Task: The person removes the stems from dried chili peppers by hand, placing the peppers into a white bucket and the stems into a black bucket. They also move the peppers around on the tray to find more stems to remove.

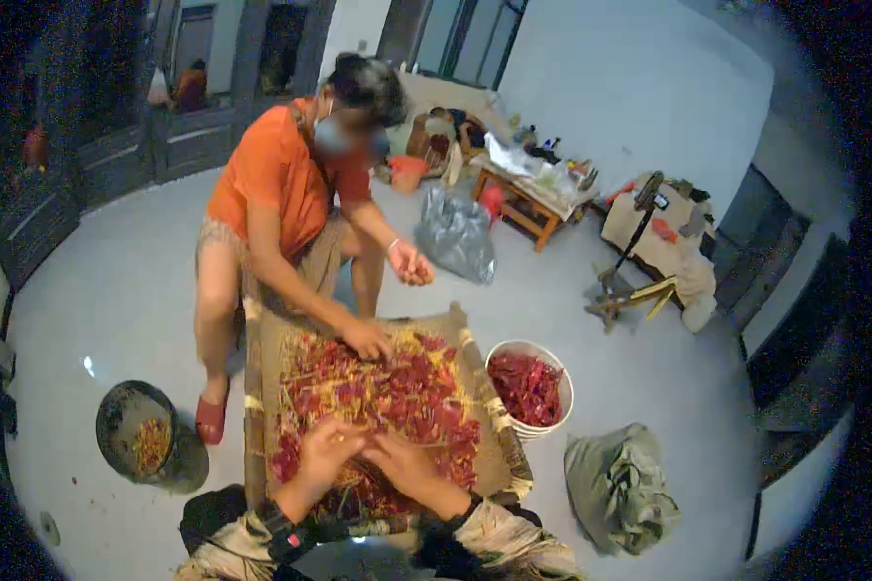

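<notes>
Over the near part of a woven tray with a wooden frame, my left hand and my right hand come together, fingertips meeting. Their fingers are bent and closed; whatever sits between them is too small and blurred to name. Beneath and beyond them spread dried red chili peppers, many broken, mixed with yellow seeds and stems. Across the tray, a seated person in an orange shirt reaches one hand into the peppers. That person's other hand is raised, fingers curled.
Right of the tray stands a white bucket of red peppers, with a grey-green sack nearer me. A dark bucket holding yellowish bits is at left. Farther back are a grey plastic bag, a low table and a tripod.
</notes>
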A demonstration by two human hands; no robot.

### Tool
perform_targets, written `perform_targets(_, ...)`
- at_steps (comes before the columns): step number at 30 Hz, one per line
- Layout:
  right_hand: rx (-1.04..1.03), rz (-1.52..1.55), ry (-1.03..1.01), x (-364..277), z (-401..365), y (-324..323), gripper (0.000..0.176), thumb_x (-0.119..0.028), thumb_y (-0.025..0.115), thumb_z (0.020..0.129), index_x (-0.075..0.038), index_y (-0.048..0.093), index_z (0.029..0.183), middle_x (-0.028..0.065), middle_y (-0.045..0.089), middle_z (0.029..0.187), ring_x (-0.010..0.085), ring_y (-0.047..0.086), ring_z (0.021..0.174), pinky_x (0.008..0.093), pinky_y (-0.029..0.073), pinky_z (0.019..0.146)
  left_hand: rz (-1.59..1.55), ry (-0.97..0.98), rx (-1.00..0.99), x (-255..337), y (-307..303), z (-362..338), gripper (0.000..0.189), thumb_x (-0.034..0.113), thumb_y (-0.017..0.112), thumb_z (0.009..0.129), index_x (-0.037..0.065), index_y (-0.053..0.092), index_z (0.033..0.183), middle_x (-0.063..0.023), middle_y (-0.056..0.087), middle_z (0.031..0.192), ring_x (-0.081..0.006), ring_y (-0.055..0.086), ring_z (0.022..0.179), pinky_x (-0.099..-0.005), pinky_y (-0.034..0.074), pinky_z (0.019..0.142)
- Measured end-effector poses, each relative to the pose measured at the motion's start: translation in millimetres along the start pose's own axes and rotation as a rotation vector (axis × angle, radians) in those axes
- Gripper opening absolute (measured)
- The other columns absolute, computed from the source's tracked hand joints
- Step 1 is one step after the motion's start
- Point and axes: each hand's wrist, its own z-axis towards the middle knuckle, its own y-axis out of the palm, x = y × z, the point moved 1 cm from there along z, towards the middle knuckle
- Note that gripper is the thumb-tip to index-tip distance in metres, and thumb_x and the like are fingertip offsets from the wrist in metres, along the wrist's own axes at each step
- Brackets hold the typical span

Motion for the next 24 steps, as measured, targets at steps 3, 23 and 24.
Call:
perform_targets(3, -0.010, 0.155, 0.030, 13, 0, 11, 0.028, -0.021, 0.052, 0.091, 0.003, 0.056, 0.105, 0.0198, 0.060, 0.100, 0.0316, 0.057, 0.096, 0.0364, 0.044, 0.084, 0.283, 0.078, -0.006, 12, 1, -1, 0.012, 0.012, 0.067, 0.081, 0.002, 0.063, 0.085, -0.0048, 0.059, 0.085, -0.0122, 0.055, 0.079, -0.0260, 0.044, 0.068)
perform_targets(23, -0.192, 0.719, 0.291, 40, 3, 26, 0.033, -0.031, 0.048, 0.095, -0.001, 0.058, 0.105, 0.0004, 0.058, 0.098, 0.0091, 0.050, 0.093, 0.0246, 0.040, 0.085, 0.609, 0.305, 0.050, 46, 14, -5, 0.013, 0.012, 0.058, 0.083, 0.000, 0.057, 0.078, -0.0123, 0.052, 0.077, -0.0262, 0.055, 0.070, -0.0319, 0.046, 0.058)
perform_targets(24, -0.173, 0.800, 0.311, 35, 3, 24, 0.032, -0.030, 0.048, 0.095, -0.001, 0.058, 0.104, 0.0001, 0.059, 0.097, 0.0087, 0.051, 0.092, 0.0241, 0.040, 0.084, 0.606, 0.296, 0.057, 47, 15, -5, 0.013, 0.012, 0.058, 0.083, 0.001, 0.056, 0.078, -0.0124, 0.051, 0.077, -0.0273, 0.054, 0.070, -0.0326, 0.045, 0.059)
